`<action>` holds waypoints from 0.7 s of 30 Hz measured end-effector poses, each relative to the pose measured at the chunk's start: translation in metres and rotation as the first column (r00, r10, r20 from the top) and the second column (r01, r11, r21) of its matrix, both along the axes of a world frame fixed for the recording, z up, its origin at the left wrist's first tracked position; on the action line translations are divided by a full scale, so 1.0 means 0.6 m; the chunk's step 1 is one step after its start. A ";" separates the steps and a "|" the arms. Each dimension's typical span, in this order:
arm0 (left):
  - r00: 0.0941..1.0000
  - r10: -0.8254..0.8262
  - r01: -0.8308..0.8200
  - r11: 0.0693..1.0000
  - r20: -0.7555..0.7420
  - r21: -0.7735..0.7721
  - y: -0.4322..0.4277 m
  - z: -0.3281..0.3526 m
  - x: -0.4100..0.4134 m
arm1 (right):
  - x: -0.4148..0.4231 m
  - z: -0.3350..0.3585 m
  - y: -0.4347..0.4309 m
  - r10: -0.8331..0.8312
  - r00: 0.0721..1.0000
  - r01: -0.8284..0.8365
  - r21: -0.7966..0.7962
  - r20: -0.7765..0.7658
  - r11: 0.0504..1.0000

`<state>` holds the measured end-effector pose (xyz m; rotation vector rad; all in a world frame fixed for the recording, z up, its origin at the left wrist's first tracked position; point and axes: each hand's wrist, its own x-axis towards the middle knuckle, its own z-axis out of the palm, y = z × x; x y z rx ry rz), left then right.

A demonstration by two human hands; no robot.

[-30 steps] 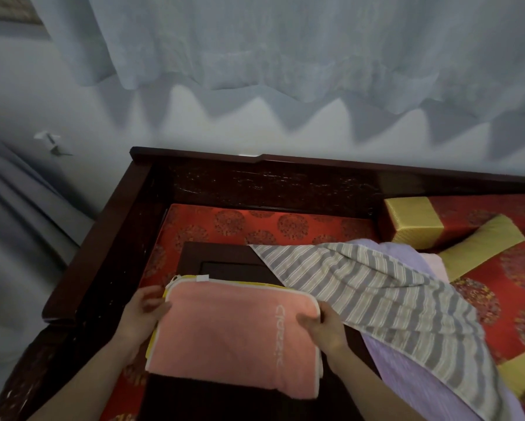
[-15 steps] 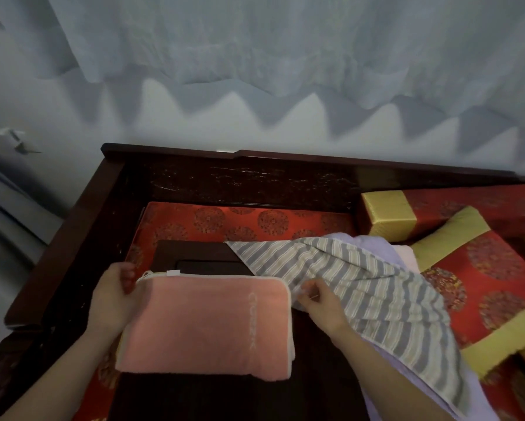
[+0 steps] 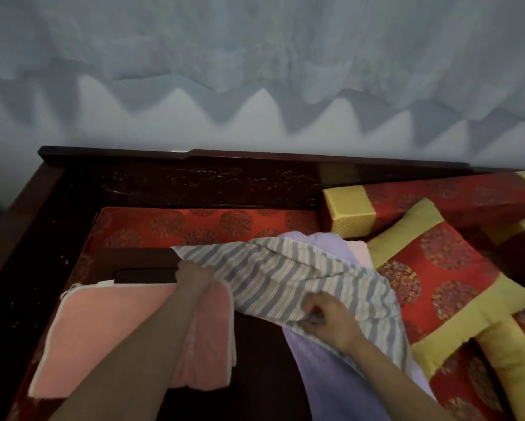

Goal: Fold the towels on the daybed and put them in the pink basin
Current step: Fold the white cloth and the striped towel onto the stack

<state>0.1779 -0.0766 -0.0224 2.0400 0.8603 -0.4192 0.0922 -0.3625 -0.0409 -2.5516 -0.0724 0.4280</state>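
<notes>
Since half a second ago the left hand (image 3: 194, 274) has left the far-left corner of the folded pink towel (image 3: 112, 335) and crossed over it toward three o'clock, while the right hand (image 3: 331, 319) has slid toward five o'clock along the striped towel (image 3: 285, 281). At nine o'clock of the view runs the dark wooden daybed frame (image 3: 27, 238), with the red patterned mat (image 3: 194, 223) inside it. The folded pink towel lies flat at seven o'clock on a dark wooden board (image 3: 255, 354), with a white label (image 3: 103, 282) at its far edge. The left forearm (image 3: 152, 344) lies across that towel. The left hand meets the striped towel's left edge at the pink towel's one o'clock corner, but blur hides whether its fingers grasp the cloth. The striped towel spreads unfolded from the centre toward four o'clock, draped over a lavender towel (image 3: 331, 384) that reaches the six o'clock edge. The right hand, fingers curled, pinches the striped towel's near hem just at five o'clock of centre. A pale pink towel (image 3: 358, 253) peeks out at the striped towel's one o'clock side. Red-and-yellow cushions (image 3: 437, 284) fill three o'clock, lying against the towels' right side.
</notes>
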 end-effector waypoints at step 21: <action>0.864 0.473 -0.348 0.318 -0.171 -0.882 -0.071 0.143 0.030 | -0.059 0.002 0.018 0.079 0.968 0.023 -0.396 0.239 0.918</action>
